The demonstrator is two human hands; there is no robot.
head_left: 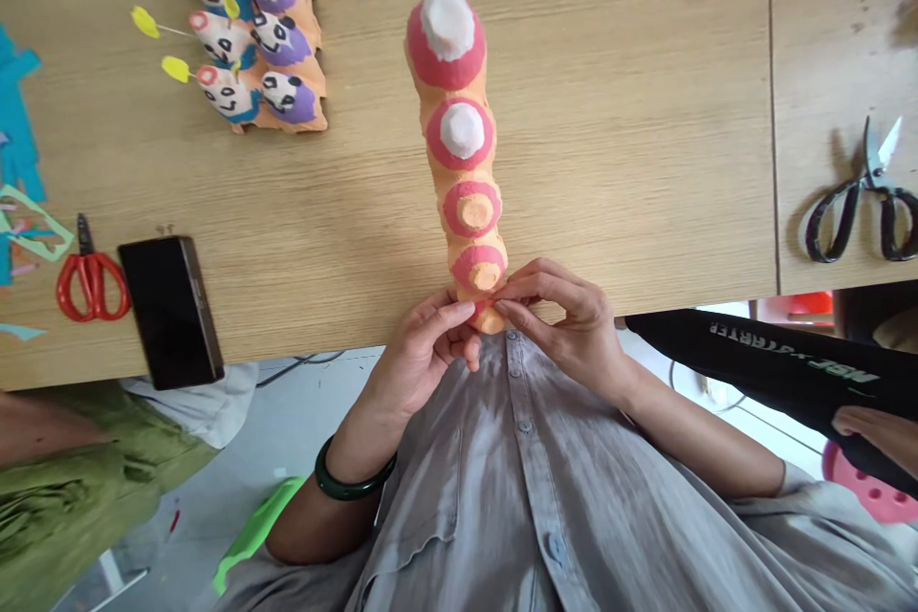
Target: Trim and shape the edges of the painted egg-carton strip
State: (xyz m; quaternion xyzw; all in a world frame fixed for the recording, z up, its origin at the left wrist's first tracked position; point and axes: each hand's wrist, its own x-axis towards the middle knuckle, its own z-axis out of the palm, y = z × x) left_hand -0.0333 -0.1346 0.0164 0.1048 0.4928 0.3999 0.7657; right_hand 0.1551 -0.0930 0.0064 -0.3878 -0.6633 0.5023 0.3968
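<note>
A strip of egg carton [466, 168] points away from me over the table, its near end at the table's front edge. Its bumps are orange with pink rings; the two farthest have white tops. My left hand [430, 339] grips the near end from the left, thumb on top. From the right, my right hand [566, 320] pinches the same end with thumb and forefinger. Any small thing between those fingertips is too hidden to make out.
Painted egg carton figures [258, 38] with yellow tags stand at the far left. Red-handled scissors [92, 282] and a black phone [172, 311] lie at left, black-handled scissors [864, 196] at right. People sit on both sides: a green garment [107, 478] and a black-clothed leg [775, 363].
</note>
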